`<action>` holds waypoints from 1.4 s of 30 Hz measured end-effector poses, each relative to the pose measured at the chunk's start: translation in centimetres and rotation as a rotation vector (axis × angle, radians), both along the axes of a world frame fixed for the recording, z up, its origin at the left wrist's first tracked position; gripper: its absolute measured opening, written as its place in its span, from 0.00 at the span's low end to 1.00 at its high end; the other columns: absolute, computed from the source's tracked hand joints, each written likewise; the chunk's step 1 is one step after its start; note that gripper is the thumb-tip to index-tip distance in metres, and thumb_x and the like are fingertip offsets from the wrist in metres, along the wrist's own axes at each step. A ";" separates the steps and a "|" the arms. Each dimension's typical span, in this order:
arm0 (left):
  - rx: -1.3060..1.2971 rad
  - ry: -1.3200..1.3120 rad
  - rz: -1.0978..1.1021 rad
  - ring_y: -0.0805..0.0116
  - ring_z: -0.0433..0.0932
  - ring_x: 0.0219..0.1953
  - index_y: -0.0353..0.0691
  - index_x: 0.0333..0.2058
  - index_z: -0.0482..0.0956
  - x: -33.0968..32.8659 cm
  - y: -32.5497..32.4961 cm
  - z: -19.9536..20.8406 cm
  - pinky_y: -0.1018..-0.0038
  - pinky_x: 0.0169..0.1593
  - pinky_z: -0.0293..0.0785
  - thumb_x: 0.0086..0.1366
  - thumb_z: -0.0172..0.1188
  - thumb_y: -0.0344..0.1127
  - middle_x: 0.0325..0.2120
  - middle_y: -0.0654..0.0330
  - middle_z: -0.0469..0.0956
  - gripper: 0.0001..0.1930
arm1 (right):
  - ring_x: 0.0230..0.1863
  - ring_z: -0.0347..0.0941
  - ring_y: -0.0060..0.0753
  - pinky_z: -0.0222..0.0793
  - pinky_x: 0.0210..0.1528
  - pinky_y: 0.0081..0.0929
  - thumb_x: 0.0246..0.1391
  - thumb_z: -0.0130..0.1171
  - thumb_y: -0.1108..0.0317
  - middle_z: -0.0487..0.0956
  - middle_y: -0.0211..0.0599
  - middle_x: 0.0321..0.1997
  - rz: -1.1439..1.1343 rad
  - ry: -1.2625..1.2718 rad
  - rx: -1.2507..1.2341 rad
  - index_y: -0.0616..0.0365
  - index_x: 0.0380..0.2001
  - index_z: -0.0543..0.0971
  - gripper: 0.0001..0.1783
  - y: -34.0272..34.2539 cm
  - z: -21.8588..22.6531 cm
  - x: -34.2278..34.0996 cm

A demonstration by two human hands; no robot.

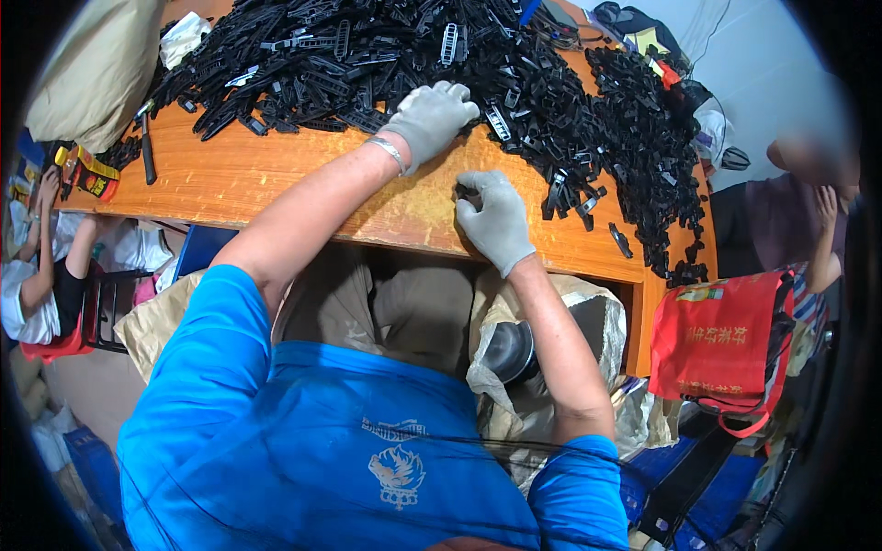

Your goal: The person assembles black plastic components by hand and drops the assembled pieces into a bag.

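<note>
A big heap of small black slotted plastic pieces (303, 69) spreads over the wooden table (294, 179). My left hand (430, 124), in a grey glove, reaches to the heap's near edge. Its fingers curl downward, and their tips are hidden. Closer to the table's front edge is my right hand (498, 220), gloved the same way. Its thumb and fingers are curled together around a small dark spot, too small to name. A few loose black pieces lie to the right of this hand.
A hammer (147, 151) and a yellow-and-red bottle (89, 173) lie at the table's left. Below the front edge, an open sack (597, 317) holds a dark round thing. A red bag (721, 340) hangs at the right. Other people sit at both sides.
</note>
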State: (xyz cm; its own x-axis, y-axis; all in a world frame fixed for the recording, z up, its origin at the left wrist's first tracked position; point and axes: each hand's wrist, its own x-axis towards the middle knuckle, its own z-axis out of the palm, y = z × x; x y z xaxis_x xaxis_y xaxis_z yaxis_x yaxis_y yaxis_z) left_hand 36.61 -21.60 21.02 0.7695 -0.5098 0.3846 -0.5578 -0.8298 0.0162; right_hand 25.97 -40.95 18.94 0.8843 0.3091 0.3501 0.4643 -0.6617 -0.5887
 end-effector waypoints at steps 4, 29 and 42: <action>-0.142 -0.017 -0.005 0.53 0.78 0.60 0.44 0.44 0.84 -1.8 1.2 -0.4 0.57 0.60 0.77 0.61 0.71 0.33 0.53 0.60 0.81 0.12 | 0.47 0.84 0.52 0.81 0.51 0.43 0.52 0.68 0.72 0.84 0.48 0.45 -0.030 -0.024 -0.036 0.59 0.44 0.86 0.14 -0.6 -0.5 -0.9; -0.049 0.003 -0.144 0.57 0.80 0.49 0.55 0.34 0.87 -7.6 2.4 -1.5 0.59 0.51 0.78 0.62 0.69 0.42 0.43 0.64 0.81 0.03 | 0.42 0.84 0.55 0.82 0.46 0.49 0.56 0.70 0.64 0.83 0.45 0.44 -0.063 0.049 -0.478 0.49 0.43 0.89 0.11 -1.4 3.0 -2.6; -0.377 0.177 0.258 0.48 0.82 0.47 0.47 0.47 0.86 -15.0 3.0 -0.5 0.54 0.50 0.79 0.64 0.68 0.47 0.42 0.54 0.85 0.17 | 0.43 0.84 0.51 0.81 0.47 0.45 0.54 0.72 0.62 0.84 0.43 0.40 -0.032 0.074 -0.391 0.50 0.39 0.91 0.10 -2.1 3.0 -2.5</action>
